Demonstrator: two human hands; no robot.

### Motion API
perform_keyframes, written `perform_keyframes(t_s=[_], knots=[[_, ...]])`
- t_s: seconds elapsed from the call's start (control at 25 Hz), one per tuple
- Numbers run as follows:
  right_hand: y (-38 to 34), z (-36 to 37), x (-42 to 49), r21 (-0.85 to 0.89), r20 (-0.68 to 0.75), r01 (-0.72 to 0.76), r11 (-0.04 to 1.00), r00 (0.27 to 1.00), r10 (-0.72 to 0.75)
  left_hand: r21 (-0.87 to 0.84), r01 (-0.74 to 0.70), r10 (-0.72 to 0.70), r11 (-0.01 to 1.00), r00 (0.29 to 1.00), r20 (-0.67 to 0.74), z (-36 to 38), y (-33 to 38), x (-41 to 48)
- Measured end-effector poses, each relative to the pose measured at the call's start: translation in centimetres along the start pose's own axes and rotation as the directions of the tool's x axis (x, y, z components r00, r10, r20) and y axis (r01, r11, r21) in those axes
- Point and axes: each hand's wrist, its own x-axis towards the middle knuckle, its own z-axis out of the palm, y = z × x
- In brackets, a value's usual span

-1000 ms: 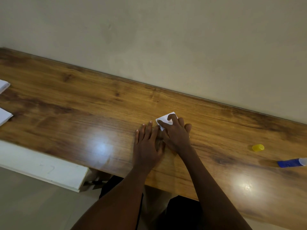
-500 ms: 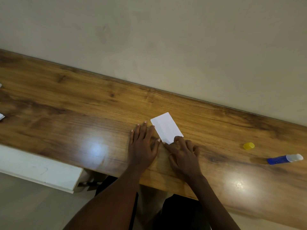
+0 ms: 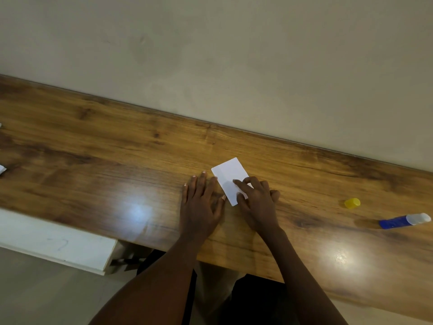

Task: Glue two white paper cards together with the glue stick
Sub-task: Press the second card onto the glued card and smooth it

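**A:** Where are the hands?

**B:** Nearest us, both down on the wooden table. The left hand lies flat just left of the card, fingers straight and a little fanned, holding nothing. Its thumb tip reaches the card's near left edge. The right hand rests on the card's near end with its fingers laid on the paper and the forefinger stretched across it, pressing rather than pinching.

**A:** And the glue?

**B:** The glue stick lies on its side well to the right of the card and slightly nearer us. A yellow cap sits apart from it, just beyond.

**A:** One card or two?

**B:** I see one white rectangle, flat on the wood and slanting away towards the wall behind it. Whether a second card sits underneath, I cannot tell.

**A:** How will it handle?

**B:** I'd judge it light, thin and a bit springy, and quick to slide on that glossy top. Press from the middle outward while one hand steadies an edge. To lift it, slip a nail under a free corner and pinch the edges. Squeezing the middle would likely crease it, and wet glue may let the layers skate.
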Motion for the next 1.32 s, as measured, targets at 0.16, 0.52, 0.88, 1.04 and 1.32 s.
perform_keyframes(t_s=[0.16,0.52,0.88,1.04,1.32], knots=[[0.1,1.1,0.2,-0.073,-0.006,0.008,0.997,1.0,-0.008,0.005,-0.002,0.002,1.0,1.0,0.013,0.0,0.1,0.0],[-0.1,2.3,-0.4,0.024,-0.136,-0.019,1.0,0.99,0.022,0.025,-0.009,0.008,1.0,1.0,0.009,0.0,0.0,0.0],[0.0,2.7,0.2,-0.071,0.036,0.013,0.997,0.999,-0.01,0.028,-0.019,0.019,0.999,1.0,-0.015,0.1,-0.1,0.0],[0.0,2.7,0.2,-0.042,0.062,0.004,0.999,0.998,-0.001,0.029,-0.021,0.021,0.999,1.0,-0.016,0.0,-0.1,0.0],[0.1,2.8,0.2,-0.058,0.075,-0.008,0.998,0.997,0.012,0.019,-0.025,0.025,1.0,1.0,-0.015,-0.1,0.0,0.0]])
